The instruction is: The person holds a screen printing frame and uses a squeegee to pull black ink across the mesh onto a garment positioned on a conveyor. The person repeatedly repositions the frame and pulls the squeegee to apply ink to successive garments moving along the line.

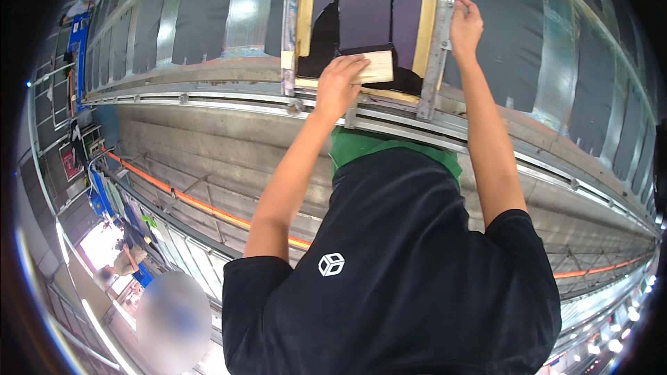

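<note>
A wooden-handled squeegee (377,67) lies across the lower part of a printing screen, and my left hand (339,83) is closed on its left end. Black ink (324,36) spreads around a dark rectangle (365,21) in the mesh, mostly on its left and below it. The screen frame (442,28) has metal outer rails, with yellowish strips along the inside. At its right rail is my right hand (467,26), with curled fingers gripping the outer edge. The squeegee's blade is hidden under the wood.
Long tables with dark panels (201,24) and shiny strips extend to both sides. A metal rail (229,99) runs along the near table edge. Behind me are an orange bar (174,191) and another table row. A person (128,260) stands at the far lower left.
</note>
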A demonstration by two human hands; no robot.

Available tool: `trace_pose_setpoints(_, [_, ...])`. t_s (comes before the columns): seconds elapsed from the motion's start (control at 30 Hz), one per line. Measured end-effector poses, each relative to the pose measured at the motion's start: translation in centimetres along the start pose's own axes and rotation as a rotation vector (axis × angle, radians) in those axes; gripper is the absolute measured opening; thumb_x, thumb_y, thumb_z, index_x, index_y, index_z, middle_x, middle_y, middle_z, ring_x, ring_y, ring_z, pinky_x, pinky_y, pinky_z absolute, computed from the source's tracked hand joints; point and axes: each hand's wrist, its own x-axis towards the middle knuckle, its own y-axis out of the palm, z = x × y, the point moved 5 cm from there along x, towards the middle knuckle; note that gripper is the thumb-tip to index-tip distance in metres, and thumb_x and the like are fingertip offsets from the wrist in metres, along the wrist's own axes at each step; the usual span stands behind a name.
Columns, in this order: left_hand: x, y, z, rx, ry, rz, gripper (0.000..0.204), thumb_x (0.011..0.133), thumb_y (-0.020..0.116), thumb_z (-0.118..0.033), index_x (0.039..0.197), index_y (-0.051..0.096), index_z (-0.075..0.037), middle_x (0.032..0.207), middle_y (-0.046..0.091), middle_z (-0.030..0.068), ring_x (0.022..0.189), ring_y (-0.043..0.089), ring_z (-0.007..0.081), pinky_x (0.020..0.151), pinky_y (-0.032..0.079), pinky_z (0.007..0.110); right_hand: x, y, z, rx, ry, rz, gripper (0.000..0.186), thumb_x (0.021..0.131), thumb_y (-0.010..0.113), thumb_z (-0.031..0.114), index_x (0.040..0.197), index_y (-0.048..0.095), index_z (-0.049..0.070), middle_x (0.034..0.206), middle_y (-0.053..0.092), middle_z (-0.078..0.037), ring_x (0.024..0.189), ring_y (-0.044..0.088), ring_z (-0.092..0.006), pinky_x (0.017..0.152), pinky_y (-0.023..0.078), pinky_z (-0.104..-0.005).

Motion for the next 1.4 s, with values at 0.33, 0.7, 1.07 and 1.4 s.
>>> trace_pose_setpoints(0.33, [-1.9,-6.3,10.1,0.056,-0.025,0.072,0.06,0.07,0.072,0.003,0.128,0.067,-0.013,0.131,0.067,0.0054,0.123,0.06,0.0274,0.105,0.048,0.039,-4.7,8.0,4.8,-0.13,0.07,0.01,0.019,0.099,0.06,0.024,0.108,0.071,0.011,0.06,0.057,-0.007,0.055,0.052,-0.0178,0.059,0.044,-0.0377])
trace_pose_setpoints(0.7, [-4.4,-5.2,10.6,0.188,0.149,0.123,0.054,0.073,0.07,0.001,0.125,0.069,-0.014,0.13,0.067,0.0036,0.121,0.06,0.0278,0.105,0.046,0.044,-4.8,8.9,3.4,-0.231,0.215,0.058,0.02,0.099,0.059,0.026,0.109,0.071,0.013,0.062,0.059,-0.01,0.058,0.057,-0.0235,0.064,0.046,-0.0413])
trace_pose_setpoints(1.07, [13.1,-5.0,13.7,0.143,0.139,-0.09,0.036,0.075,0.063,0.006,0.106,0.072,-0.009,0.11,0.072,0.0074,0.105,0.065,0.0299,0.093,0.052,0.041,-4.7,9.1,3.5,-0.183,0.189,0.063,0.022,0.1,0.06,0.028,0.11,0.071,0.012,0.06,0.057,-0.009,0.059,0.056,-0.0229,0.067,0.047,-0.0409])
trace_pose_setpoints(1.4, [3.1,-4.8,11.9,0.116,0.17,-0.003,0.042,0.07,0.064,0.006,0.108,0.071,-0.009,0.113,0.071,0.0059,0.11,0.062,0.029,0.099,0.049,0.043,-4.5,8.5,3.0,-0.193,0.253,0.05,0.019,0.098,0.06,0.024,0.109,0.071,0.012,0.067,0.06,-0.012,0.065,0.058,-0.0222,0.071,0.048,-0.0412])
